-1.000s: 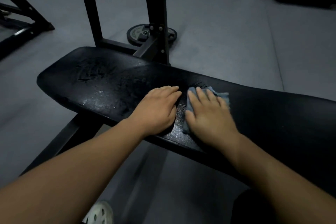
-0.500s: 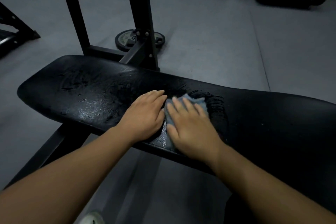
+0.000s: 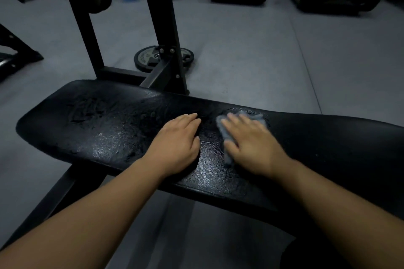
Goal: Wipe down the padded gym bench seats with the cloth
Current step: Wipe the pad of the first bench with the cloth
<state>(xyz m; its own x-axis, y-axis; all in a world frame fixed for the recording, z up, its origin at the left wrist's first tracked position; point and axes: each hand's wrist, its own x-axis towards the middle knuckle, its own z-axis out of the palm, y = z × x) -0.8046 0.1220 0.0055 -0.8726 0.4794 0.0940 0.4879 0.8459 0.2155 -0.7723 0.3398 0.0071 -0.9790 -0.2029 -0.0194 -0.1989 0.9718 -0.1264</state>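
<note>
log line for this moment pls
task: wipe bench | right hand: flat on cloth, pressing it to bench | left hand: flat on bench, off cloth

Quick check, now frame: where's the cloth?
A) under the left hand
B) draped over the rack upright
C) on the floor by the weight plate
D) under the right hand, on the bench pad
D: the grey cloth lies under the right hand, pressed flat on the bench pad; the left hand rests bare on the pad.
</note>
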